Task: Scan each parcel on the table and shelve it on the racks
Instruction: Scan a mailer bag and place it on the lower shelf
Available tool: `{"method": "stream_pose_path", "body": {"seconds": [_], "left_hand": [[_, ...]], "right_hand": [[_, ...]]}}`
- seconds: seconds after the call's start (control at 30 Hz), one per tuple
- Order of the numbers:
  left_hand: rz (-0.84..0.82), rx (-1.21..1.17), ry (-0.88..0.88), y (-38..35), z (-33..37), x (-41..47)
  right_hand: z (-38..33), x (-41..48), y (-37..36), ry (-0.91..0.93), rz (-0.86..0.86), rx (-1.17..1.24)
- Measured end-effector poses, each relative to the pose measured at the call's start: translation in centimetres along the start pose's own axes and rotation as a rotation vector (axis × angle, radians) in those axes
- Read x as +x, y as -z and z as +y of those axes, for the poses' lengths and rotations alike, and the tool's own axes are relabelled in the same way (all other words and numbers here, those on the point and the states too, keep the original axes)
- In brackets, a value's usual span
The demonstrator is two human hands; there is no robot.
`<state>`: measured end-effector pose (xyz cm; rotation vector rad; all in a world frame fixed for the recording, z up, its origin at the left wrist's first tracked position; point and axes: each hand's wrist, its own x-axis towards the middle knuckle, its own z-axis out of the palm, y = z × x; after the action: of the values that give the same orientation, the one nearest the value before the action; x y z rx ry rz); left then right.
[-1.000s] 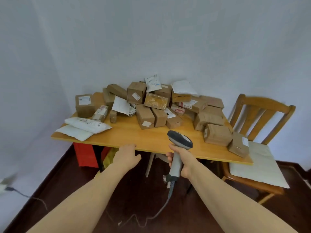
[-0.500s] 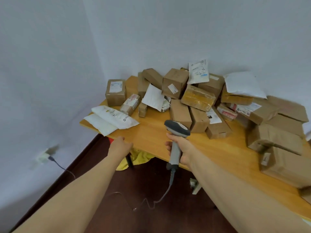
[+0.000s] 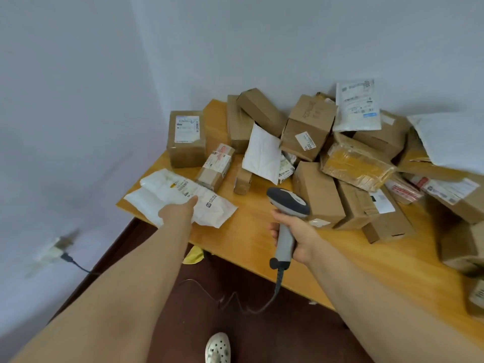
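Two white plastic mailers lie stacked at the left corner of the wooden table (image 3: pixel 251 231). My left hand (image 3: pixel 176 213) is on the near edge of the upper white mailer (image 3: pixel 212 206), thumb on top, fingers hidden beneath it. My right hand (image 3: pixel 293 237) grips the handle of a grey barcode scanner (image 3: pixel 288 201), held upright over the table's front edge with its head turned toward the parcels. A heap of brown cardboard boxes (image 3: pixel 317 189) and further white mailers (image 3: pixel 263 153) fills the back and right of the table.
A labelled box (image 3: pixel 186 137) stands alone at the back left corner, close to the wall. The scanner's cable (image 3: pixel 235 302) trails down over the dark floor. A wall socket with a plug (image 3: pixel 56 247) is at the left. My shoe (image 3: pixel 217 348) shows below.
The view has moved closer and to the left. My left hand went from the table's front edge up onto the white mailer. My right hand still holds the scanner.
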<state>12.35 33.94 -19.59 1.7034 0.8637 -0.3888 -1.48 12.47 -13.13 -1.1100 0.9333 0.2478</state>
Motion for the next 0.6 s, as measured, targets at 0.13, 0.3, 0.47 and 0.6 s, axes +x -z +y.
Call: {"method": "stream_pose_path", "body": {"seconds": [0.13,0.3,0.47,0.6], "left_hand": [[-0.051,-0.163,0.102,-1.3,0.6,2.4],[-0.109,-0.294,0.102,-1.7,0.7,1.8],[-0.068,-0.348,0.072,-0.1,1.3,-1.4],[-0.115,-0.345,0.026,1.7,1.1,-4.3]], "right_hand": [[-0.1,1.4,-0.5,-0.013,0.021,0.005],[-0.5,2.1,-0.9,-0.021,0.026,-0.016],[-1.0,1.6,-1.2,-0.022,-0.030,-0.052],[-1.7,0.5,-1.2,-0.005,-0.093,-0.055]]}}
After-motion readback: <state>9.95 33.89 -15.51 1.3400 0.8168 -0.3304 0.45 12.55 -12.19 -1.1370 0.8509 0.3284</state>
